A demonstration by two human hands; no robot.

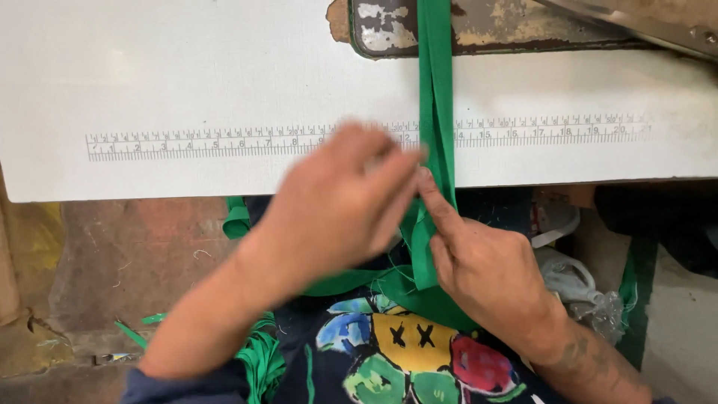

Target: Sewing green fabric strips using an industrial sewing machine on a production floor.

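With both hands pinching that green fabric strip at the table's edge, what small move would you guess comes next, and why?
Probably flatten the fold and slide it forward. The left hand and right hand meet on the long green fabric strip just below the white table edge, where it looks bunched and folded, while beyond it lies straight toward the worn metal plate. The left hand is blurred, so its grip is unclear.

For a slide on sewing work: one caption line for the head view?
Both hands, left hand and right hand, pinch a green fabric strip at the white table edge.
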